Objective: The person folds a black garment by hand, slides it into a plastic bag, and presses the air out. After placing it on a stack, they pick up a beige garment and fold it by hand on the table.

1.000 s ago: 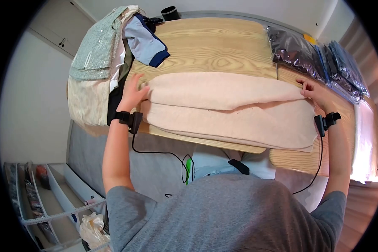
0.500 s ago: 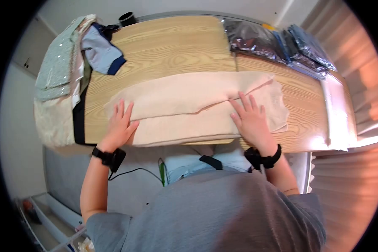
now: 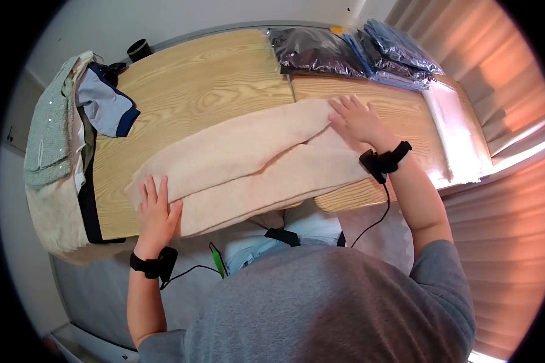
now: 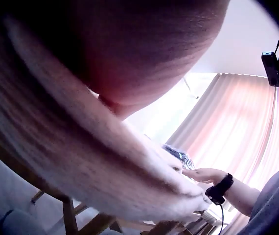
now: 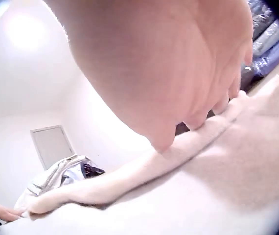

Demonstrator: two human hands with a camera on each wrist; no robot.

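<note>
A pale pink knitted garment lies folded lengthwise on the wooden table, its upper layer's edge running along the middle. The left hand rests on its left end with the fingers spread. At the right end, the right hand lies on the top layer, fingers extended. The left wrist view shows the layered side of the fabric beneath the left hand. Fingertips of the right hand touch a raised fabric edge in the right wrist view.
Clothes hang over the table's left end, beside a grey-blue garment with navy trim. A black cup stands at the back left. Plastic-bagged clothes and a clear plastic stack are at the right.
The left hand has come down onto the garment's left end. The right hand moved inward, then out to the upper right, with its fingers now flat. The head view has turned rightward.
</note>
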